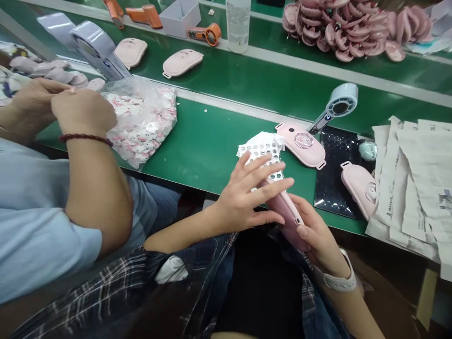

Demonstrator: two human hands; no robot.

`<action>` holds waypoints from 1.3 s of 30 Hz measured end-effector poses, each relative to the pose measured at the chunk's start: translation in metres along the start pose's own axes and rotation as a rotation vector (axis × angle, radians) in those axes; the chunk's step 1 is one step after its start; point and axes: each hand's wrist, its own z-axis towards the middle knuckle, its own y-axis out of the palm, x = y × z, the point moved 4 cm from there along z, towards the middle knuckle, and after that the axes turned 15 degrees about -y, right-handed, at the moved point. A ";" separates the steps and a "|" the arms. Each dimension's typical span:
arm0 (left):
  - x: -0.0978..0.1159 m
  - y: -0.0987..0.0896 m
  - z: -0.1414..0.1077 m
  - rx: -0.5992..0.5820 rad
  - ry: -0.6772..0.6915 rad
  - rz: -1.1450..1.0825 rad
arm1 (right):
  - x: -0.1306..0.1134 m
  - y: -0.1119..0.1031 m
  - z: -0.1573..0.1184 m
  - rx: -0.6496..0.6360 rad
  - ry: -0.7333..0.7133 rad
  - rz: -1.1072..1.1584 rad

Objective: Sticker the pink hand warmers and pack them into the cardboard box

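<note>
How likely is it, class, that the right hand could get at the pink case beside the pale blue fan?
Probably yes: the pink case lies just ahead, its top uncovered, though the right hand already holds a pink object.

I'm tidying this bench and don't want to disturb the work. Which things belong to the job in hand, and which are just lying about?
In the job:
- pink case, held in the right hand
- dotted white sheet, by the left hand's fingers

Probably just lying about:
- blue handheld fan
- clear bottle
- open pale box
</note>
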 end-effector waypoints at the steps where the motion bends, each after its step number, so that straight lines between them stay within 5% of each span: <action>1: 0.004 -0.003 0.001 -0.027 0.012 0.015 | 0.000 0.002 -0.001 -0.026 0.011 -0.006; 8: 0.018 -0.015 -0.001 -0.307 -0.063 0.051 | -0.015 0.005 -0.004 -0.273 0.012 -0.320; 14: 0.022 -0.013 -0.025 -0.639 0.029 0.084 | -0.009 0.026 -0.003 -0.463 0.045 -0.504; 22: -0.019 -0.008 -0.122 -0.574 -0.270 0.037 | 0.064 0.062 -0.003 -0.633 0.189 -0.384; 26: -0.030 -0.007 -0.167 -0.515 -0.407 0.013 | 0.085 0.074 -0.015 -0.598 0.190 -0.542; 33: -0.022 -0.002 -0.187 -0.414 -0.580 0.003 | 0.093 0.081 -0.032 -0.563 -0.047 -1.109; 39: -0.019 0.008 -0.199 -0.374 -0.631 0.054 | 0.104 0.082 -0.035 -0.511 -0.178 -1.148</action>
